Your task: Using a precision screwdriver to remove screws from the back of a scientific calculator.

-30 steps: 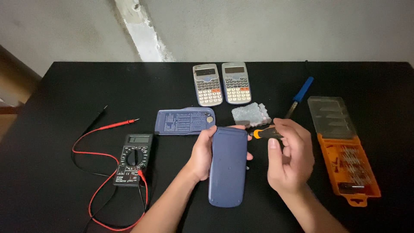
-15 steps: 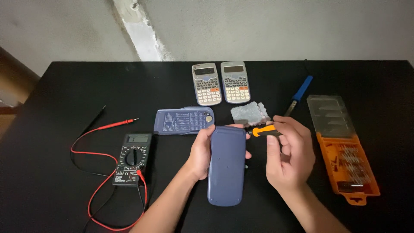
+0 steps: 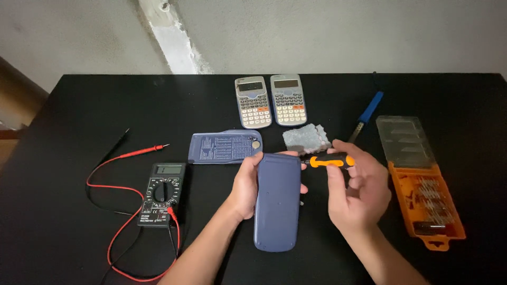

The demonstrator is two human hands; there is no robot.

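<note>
My left hand (image 3: 244,186) grips the left edge of a dark blue calculator (image 3: 277,201) that lies face down on the black table (image 3: 79,105). My right hand (image 3: 356,190) holds a small screwdriver (image 3: 328,161) with an orange and black handle. Its tip points left at the calculator's top right corner. Just beyond the calculator lies a blue slide cover (image 3: 224,146) with printed text on its inner side.
Two grey calculators (image 3: 253,102) (image 3: 288,98) lie face up at the back. A grey sponge (image 3: 307,139), a blue-handled soldering iron (image 3: 367,113), an open orange bit case (image 3: 425,198) and a black multimeter (image 3: 162,194) with red and black leads surround the hands.
The screwdriver has shifted slightly in my right hand, the fingers adjusting on its handle. My left hand and the calculator have stayed in place.
</note>
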